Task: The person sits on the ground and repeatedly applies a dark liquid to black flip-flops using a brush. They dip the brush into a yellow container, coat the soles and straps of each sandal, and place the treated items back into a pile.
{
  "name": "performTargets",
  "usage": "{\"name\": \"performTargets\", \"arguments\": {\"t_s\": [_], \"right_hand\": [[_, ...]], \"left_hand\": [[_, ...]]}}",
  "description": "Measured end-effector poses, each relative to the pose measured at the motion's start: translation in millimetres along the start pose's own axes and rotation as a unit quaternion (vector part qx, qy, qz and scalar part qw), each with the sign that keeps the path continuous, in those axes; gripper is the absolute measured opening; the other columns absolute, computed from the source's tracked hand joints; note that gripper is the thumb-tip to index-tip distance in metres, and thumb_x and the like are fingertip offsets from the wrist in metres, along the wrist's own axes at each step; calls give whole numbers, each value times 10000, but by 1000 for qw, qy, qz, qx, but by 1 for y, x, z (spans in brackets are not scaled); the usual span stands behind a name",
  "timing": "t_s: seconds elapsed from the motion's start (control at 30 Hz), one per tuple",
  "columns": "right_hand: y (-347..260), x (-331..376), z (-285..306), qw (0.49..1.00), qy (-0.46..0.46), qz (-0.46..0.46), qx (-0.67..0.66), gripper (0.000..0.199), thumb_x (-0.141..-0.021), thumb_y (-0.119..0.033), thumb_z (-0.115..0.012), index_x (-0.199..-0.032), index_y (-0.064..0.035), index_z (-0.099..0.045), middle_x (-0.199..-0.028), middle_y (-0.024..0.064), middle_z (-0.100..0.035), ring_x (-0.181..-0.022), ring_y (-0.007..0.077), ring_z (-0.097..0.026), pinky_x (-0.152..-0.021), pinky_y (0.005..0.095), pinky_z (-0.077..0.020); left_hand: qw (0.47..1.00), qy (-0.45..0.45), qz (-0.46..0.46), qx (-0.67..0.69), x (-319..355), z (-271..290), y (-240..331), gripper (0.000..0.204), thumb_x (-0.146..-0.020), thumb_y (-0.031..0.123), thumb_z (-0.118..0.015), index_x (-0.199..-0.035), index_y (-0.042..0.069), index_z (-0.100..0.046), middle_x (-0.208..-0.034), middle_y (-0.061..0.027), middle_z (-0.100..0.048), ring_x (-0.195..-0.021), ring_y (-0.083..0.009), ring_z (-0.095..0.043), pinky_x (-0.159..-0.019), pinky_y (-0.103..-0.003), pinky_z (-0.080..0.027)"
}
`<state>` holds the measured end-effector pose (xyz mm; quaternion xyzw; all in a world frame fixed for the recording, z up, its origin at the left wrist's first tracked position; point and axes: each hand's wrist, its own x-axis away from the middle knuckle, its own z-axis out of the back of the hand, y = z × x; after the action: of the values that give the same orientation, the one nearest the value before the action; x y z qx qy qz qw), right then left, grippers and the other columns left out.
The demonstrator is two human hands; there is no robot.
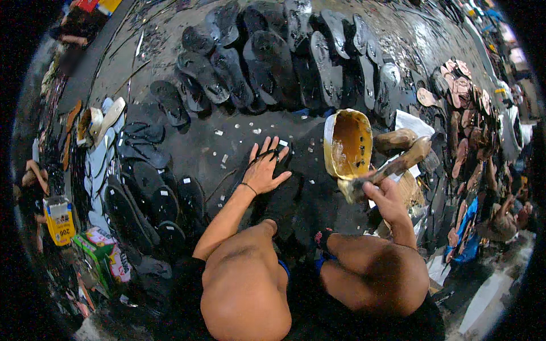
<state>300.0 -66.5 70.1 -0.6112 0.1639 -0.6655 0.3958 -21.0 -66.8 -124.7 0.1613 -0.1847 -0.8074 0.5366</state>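
My left hand [263, 170] lay flat with fingers spread on a black sandal sole [273, 187] just in front of my knees, pressing it to the dark floor [227, 139], probably to steady it. My right hand [385, 196] was closed around a brush [392, 167], its bristle end beside the near rim of a yellow tub [347, 145] just right of the sole, likely kept within reach. The tub held a brownish coating, perhaps glue. Rows of black soles [267, 62] lay farther off.
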Motion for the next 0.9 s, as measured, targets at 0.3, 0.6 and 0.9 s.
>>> {"name": "performTargets", "arguments": {"t_s": [0.3, 0.6, 0.9], "right_hand": [[-96, -68, -106, 876, 39, 480, -8, 322, -832, 0, -705, -1140, -95, -686, -1108, 91, -707, -1035, 255, -673, -914, 353, -515], [-123, -96, -66, 895, 168, 410, 38, 206, -890, -69, -682, -1094, -41, -678, -1014, 127, -715, -966, 204, -681, -864, 344, -508], [-115, -64, -90, 817, 114, 555, 111, 215, -855, -82, -727, -1070, -83, -718, -974, 106, -722, -930, 267, -693, -832, 385, -518]], "left_hand": [[477, 67, 265, 836, -56, 87, 10, 398, -1042, 279, -408, -1250, 2, -604, -1159, -125, -672, -982, -228, -668, -913, -356, -538], [515, 101, 220, 822, -40, 118, 35, 556, -1038, 409, -327, -1381, 9, -503, -1337, -168, -589, -1175, -308, -609, -1041, -440, -471], [578, 116, 279, 758, -47, 111, 41, 546, -1032, 420, -353, -1369, 20, -509, -1378, -160, -555, -1215, -331, -573, -1062, -472, -448]]}}
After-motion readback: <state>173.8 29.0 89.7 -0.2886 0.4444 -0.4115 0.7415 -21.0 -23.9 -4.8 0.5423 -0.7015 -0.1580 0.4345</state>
